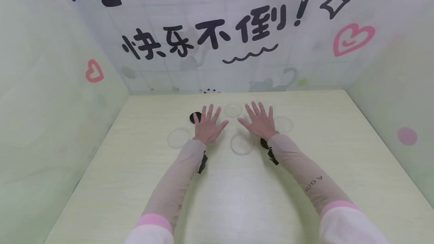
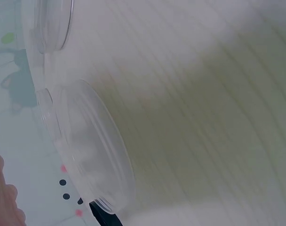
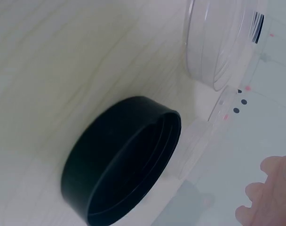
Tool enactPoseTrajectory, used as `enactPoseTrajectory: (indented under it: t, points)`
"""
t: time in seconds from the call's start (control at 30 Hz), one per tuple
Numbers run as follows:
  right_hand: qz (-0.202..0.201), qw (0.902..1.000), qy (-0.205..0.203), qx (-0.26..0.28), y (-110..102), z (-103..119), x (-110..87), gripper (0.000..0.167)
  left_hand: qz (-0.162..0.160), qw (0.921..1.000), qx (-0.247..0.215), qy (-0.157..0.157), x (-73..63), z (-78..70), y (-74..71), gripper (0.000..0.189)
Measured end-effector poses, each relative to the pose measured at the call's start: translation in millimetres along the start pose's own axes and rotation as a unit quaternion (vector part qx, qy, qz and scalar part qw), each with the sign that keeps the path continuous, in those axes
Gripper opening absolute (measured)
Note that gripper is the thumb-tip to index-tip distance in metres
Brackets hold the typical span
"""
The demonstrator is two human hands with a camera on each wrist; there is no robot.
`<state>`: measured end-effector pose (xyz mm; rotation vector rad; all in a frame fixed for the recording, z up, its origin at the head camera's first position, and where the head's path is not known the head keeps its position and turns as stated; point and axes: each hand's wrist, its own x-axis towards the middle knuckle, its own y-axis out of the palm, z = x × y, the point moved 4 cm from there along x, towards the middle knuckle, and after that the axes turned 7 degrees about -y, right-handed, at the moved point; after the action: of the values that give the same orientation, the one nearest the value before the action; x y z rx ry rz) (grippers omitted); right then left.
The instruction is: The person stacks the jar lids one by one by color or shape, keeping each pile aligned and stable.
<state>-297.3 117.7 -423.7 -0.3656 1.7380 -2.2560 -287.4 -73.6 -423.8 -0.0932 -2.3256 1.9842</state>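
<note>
My left hand (image 1: 208, 126) is held out flat with fingers spread, palm down, partly covering a black round lid (image 1: 193, 118) and a clear round dish (image 1: 220, 137). My right hand (image 1: 261, 121) mirrors it, fingers spread. A second black lid (image 1: 265, 144) is half hidden by the right wrist; the right wrist view shows its hollow, ridged inside. Between the hands lie a clear dish (image 1: 233, 110) at the back and another clear dish (image 1: 242, 144) nearer. In the left wrist view a frosted round dish (image 2: 96, 146) is close. Neither hand holds anything.
More clear round dishes lie outside the hands, one on the left (image 1: 178, 138) and one on the right (image 1: 285, 124). All sit on a pale wooden table (image 1: 230, 202). A printed cloth wall (image 1: 203, 74) rises behind the table's back edge, with pale side walls.
</note>
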Motion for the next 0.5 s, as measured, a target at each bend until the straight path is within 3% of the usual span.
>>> enactPoseTrajectory:
  t: [0.2,0.5]
  points:
    - [-0.002,1.0,0.0,0.002,-0.4,1.3,-1.3,0.077,0.004,0.9997,0.023,-0.004,-0.9,1.4,-0.7,0.065]
    - [-0.003,1.0,0.0,-0.003,-3.3,2.7,-4.6,0.075,0.001,1.0,0.009,-0.003,-1.7,2.6,2.2,0.065]
